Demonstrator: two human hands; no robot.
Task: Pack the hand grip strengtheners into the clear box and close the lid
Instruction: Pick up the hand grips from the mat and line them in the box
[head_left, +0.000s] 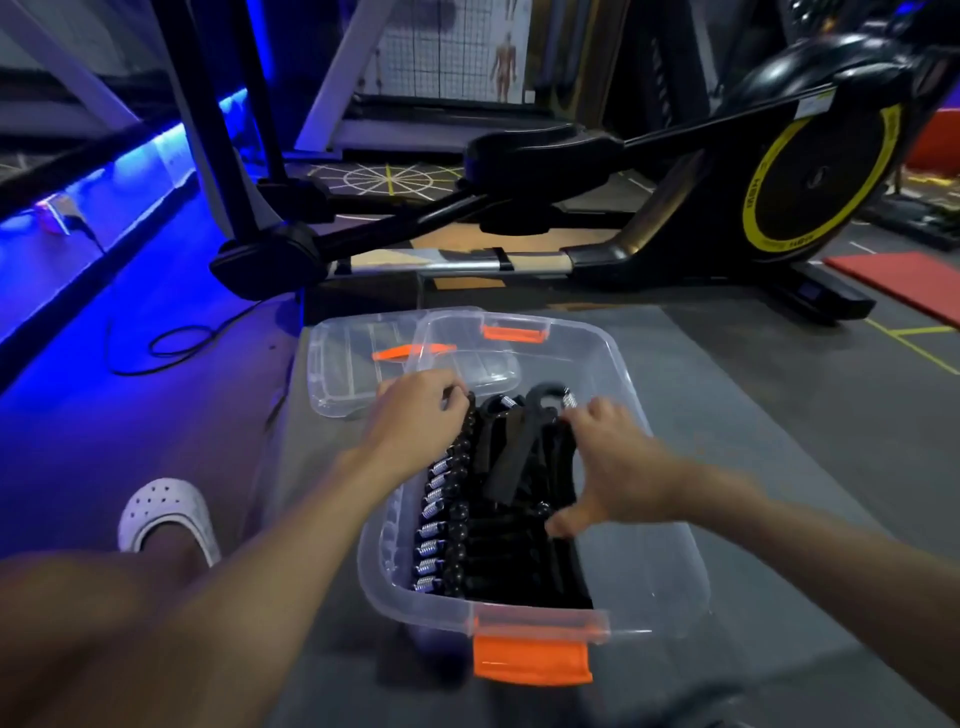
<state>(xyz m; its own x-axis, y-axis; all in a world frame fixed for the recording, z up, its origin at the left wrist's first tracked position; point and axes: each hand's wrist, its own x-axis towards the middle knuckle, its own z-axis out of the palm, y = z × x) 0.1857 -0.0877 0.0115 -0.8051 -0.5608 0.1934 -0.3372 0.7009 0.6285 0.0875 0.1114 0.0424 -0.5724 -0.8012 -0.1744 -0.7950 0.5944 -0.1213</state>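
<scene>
While the lid (353, 364) lies off, behind and left of the clear box (667, 566), the hand grip strengtheners (498, 551) sit inside it in a packed row, springs to the left. One loose strengthener (511, 452) lies tilted on top.

Left hand (415, 415): fingers curled onto the far end of the row, apparently gripping a handle there.

Right hand (618, 462): spread wide over the stack, blurred; cannot tell whether it holds anything.

Judgement: steel springs, stiff handles, dense and heavy in bulk, not fragile. Take the loose one by both handles. Lift the box from beneath, not by the orange latch (532, 657).
</scene>
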